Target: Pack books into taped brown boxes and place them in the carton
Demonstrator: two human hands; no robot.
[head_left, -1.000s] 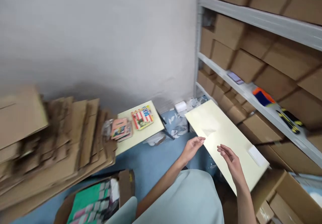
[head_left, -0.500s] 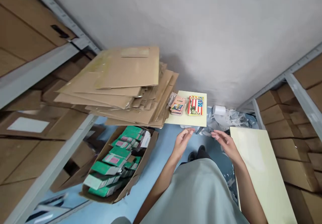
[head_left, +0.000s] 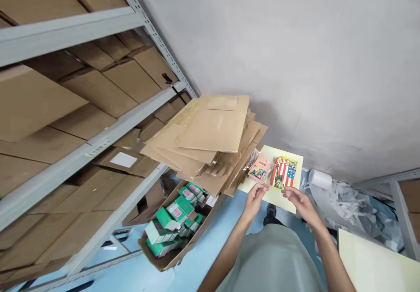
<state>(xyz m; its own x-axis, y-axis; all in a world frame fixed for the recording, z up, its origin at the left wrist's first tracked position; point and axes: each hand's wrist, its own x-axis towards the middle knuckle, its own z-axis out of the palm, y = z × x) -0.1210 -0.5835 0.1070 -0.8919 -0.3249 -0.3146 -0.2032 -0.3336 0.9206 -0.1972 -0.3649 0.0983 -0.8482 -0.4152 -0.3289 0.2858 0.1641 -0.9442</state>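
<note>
My left hand (head_left: 256,199) is held low over the near edge of a cream board (head_left: 285,201), fingers loosely bent and nothing visible in them. Across from it, my right hand (head_left: 300,202) reaches in from the right, its fingers stretched toward the left, also with nothing visible in them. Just beyond the fingertips lies a book (head_left: 285,173) with a striped flag and statue on its cover. Left of the book, near my left hand, is a small stack of pink packs (head_left: 260,169) in clear wrap. I cannot tell whether either hand touches the board or items.
Flattened cardboard (head_left: 213,128) is piled left of the board. Below it stands an open carton (head_left: 188,250) of green boxes (head_left: 183,206). Shelving (head_left: 108,138) with brown boxes lines the left. A white roll (head_left: 320,179), crumpled plastic (head_left: 354,204) and another cream board (head_left: 377,261) lie right.
The view has swung left and come closer to the board, showing more of the left shelving. Both hands now overlap the board's near edge, where a gap showed before.
</note>
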